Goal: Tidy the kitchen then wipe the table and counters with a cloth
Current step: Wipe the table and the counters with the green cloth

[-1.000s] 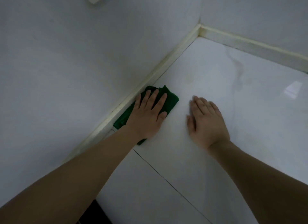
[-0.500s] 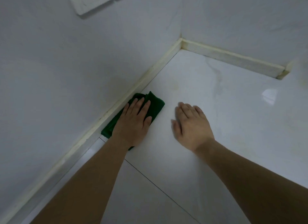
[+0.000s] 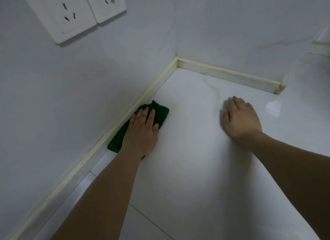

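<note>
A folded dark green cloth (image 3: 161,112) lies on the white marble counter (image 3: 196,168), against the cream strip along the left wall. My left hand (image 3: 142,130) presses flat on the cloth, fingers stretched toward the corner, covering most of it. My right hand (image 3: 241,118) rests palm down on the bare counter to the right, well apart from the cloth, holding nothing; it looks slightly blurred.
Two white wall sockets (image 3: 71,12) sit high on the left wall. A yellowed sealing strip (image 3: 228,75) runs along the back wall to a notch at the right. A thin joint line (image 3: 148,220) crosses the counter near me.
The view has tilted up, showing the sockets. My right hand has slid to the right, away from the cloth. My left hand stays pressed on the cloth by the wall strip.
</note>
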Motion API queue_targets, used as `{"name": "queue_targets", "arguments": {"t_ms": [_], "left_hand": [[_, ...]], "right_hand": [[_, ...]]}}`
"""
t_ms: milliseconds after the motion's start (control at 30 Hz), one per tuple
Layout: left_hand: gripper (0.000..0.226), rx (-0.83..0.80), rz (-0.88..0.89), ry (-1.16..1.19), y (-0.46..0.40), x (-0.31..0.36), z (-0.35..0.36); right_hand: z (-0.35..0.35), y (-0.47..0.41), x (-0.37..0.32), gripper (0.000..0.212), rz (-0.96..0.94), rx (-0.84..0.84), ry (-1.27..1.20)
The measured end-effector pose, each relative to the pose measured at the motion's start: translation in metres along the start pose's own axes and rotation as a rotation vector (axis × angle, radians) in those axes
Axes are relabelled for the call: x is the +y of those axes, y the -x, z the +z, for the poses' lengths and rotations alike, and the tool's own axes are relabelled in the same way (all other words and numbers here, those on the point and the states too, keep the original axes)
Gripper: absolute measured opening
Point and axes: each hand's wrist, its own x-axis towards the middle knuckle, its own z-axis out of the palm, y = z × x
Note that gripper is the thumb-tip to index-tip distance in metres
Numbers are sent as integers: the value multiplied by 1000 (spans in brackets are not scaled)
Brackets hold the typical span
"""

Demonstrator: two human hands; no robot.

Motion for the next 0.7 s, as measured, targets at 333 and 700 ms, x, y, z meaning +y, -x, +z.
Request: {"name": "queue_targets", "arguments": {"t_ms": [333, 700], "left_hand": [[58, -9, 56, 0, -57, 16, 0], [58, -31, 79, 0, -138, 50, -1]], "right_hand": [[13, -6, 4, 47, -22, 37, -80], [20, -12, 12, 58, 2, 96, -102]]}}
